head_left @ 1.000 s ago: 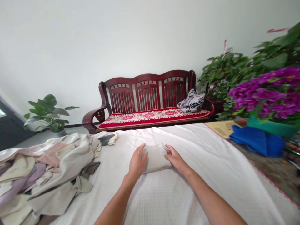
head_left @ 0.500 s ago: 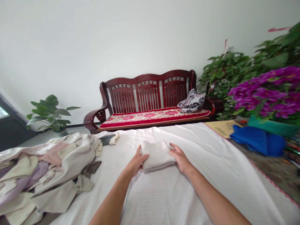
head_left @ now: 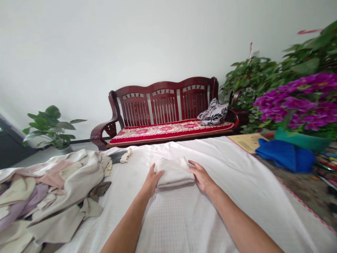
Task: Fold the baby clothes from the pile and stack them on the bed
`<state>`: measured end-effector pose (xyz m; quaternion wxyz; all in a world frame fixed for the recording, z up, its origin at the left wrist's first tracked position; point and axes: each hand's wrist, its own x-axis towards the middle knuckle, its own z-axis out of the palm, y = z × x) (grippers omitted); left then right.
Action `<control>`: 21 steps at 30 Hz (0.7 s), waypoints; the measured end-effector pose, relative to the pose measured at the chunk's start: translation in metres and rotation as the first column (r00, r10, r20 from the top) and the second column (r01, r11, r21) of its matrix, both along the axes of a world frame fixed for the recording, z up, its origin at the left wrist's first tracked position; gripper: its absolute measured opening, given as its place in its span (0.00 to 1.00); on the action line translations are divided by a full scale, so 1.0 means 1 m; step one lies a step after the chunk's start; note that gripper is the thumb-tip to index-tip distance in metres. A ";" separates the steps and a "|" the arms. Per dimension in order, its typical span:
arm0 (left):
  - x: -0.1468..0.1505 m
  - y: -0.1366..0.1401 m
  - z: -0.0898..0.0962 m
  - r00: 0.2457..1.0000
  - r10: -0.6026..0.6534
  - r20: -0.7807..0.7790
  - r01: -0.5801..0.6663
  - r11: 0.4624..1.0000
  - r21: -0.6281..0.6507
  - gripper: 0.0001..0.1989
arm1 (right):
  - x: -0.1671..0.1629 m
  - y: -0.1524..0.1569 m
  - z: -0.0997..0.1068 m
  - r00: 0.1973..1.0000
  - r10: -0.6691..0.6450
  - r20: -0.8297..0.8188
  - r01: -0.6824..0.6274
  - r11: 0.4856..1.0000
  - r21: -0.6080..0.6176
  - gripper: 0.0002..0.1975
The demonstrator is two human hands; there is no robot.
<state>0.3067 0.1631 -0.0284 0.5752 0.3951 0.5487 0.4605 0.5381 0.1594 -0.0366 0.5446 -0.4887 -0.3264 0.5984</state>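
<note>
A folded off-white garment point(head_left: 175, 174) lies as a thick, flat bundle in the middle of the white cloth point(head_left: 181, 214). A ribbed strip shows near its upper right corner. My left hand point(head_left: 152, 181) grips its left edge, thumb on the top and the other fingers partly hidden along the side. On the opposite edge, my right hand point(head_left: 201, 176) holds it with the thumb near the upper right corner; the fingertips beneath are out of sight.
A loose heap of clothes point(head_left: 68, 196) covers the left side. Behind stands a wooden bench point(head_left: 163, 102) with a red mat and a patterned cushion point(head_left: 214, 112). To the right are a blue cloth point(head_left: 285, 155), purple flowers point(head_left: 300, 102) and leafy plants. Another plant point(head_left: 52, 126) stands left.
The garment's near edge has come down, so the bundle lies flatter. Both hands stay at its sides. The whole view has shifted slightly.
</note>
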 end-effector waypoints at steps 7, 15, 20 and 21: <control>-0.006 0.004 0.018 0.995 -0.084 -0.057 0.073 0.983 -0.168 0.54 | 0.003 0.002 0.001 0.997 0.025 -0.075 -0.029 0.998 -0.053 0.26; -0.001 0.002 0.014 0.986 -0.146 0.085 0.146 0.989 0.001 0.45 | 0.003 0.000 0.004 0.996 0.028 -0.084 -0.030 0.999 -0.021 0.30; 0.001 0.002 0.003 0.968 -0.203 0.145 0.173 0.965 0.197 0.34 | 0.008 -0.002 0.009 0.996 0.089 -0.004 -0.089 0.995 0.035 0.28; 0.001 0.002 0.002 0.973 -0.198 0.122 0.170 0.962 0.212 0.32 | 0.008 -0.003 0.010 0.993 0.117 0.002 -0.117 0.992 0.043 0.28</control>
